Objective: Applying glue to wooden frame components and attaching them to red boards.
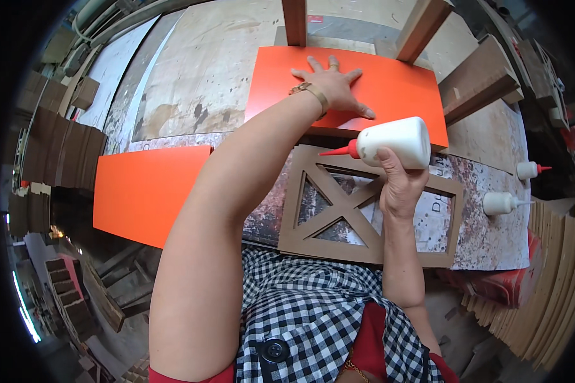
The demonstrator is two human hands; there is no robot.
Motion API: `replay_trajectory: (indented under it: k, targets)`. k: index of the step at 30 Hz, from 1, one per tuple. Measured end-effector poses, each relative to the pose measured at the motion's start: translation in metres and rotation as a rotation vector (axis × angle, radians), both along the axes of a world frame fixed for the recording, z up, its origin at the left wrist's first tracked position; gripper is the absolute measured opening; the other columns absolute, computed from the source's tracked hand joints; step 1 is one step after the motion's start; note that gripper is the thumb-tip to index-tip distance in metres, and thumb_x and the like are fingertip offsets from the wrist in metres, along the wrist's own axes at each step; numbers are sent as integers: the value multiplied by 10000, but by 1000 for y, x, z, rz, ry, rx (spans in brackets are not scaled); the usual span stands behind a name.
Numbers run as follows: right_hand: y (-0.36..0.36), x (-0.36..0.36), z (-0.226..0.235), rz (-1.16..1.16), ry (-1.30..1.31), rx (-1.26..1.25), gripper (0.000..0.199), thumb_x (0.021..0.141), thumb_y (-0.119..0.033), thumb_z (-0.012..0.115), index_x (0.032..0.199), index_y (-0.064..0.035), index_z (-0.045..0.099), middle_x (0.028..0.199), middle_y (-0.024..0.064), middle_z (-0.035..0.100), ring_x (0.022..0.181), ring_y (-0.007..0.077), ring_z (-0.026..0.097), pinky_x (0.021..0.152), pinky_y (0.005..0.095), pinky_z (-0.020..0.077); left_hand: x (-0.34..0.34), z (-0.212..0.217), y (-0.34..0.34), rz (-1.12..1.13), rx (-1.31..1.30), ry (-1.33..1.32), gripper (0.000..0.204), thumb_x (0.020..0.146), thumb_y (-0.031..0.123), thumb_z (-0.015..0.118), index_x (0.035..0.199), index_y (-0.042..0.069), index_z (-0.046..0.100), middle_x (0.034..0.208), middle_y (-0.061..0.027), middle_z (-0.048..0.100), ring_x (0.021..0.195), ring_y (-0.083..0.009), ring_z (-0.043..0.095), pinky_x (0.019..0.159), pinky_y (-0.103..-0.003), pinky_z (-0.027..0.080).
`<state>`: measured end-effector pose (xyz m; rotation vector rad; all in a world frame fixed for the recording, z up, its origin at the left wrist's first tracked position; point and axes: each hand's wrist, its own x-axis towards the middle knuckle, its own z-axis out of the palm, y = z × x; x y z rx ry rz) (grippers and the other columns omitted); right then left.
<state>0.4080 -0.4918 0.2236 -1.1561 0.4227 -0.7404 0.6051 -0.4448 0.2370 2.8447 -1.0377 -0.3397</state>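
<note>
Two hands at work over a bench (485, 242). Closest, a checked shirt (313, 319) at the bottom edge. Just past it, a brown frame (313, 239) lying flat on the bench, with crossed bars and see-through gaps, set close so easy to reach. Right hand (399, 188) wrapped tight around a white glue bottle (393, 142), thumb up one side, fingers closed on the other. Bottle tipped on its side, red tip (335, 152) pointing left, hanging over the top edge of the frame, likely so glue can run to the tip. Left arm stretched far forward across the frame. Left hand (335, 86) flat and open, fingers spread wide, pressing down on an orange board (390, 89), holding nothing, maybe to keep the board from sliding. Gold bangle (312, 92) on that wrist. Second orange board (147, 191) off to the left, half over the bench edge. Two more small glue bottles (508, 203) on the right, lying near each other, apart from the frame. Farther back, wood blocks (479, 80) resting on or near the far board. Stacks of brown cut pieces (51, 147) at the left side.
</note>
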Motion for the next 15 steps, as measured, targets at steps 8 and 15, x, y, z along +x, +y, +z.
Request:
replay_trajectory:
  k: [8, 15]
  targets:
    - [22, 17, 1, 131, 103, -230, 640, 658, -41, 780, 1189, -3, 425, 1031, 135, 582, 870, 216, 603, 755, 279, 515, 3, -8, 2, 13, -25, -46, 921, 580, 775, 563, 1364, 354, 325, 1452, -134, 208, 1293, -498, 143, 907, -750, 200]
    - [31, 22, -2, 117, 81, -322, 615, 673, -67, 779, 1180, -8, 436, 1036, 136, 579, 881, 213, 599, 759, 281, 510, 4, -10, 1, 7, -20, -67, 899, 595, 773, 552, 1360, 354, 333, 1451, -137, 211, 1284, -502, 160, 906, -749, 204]
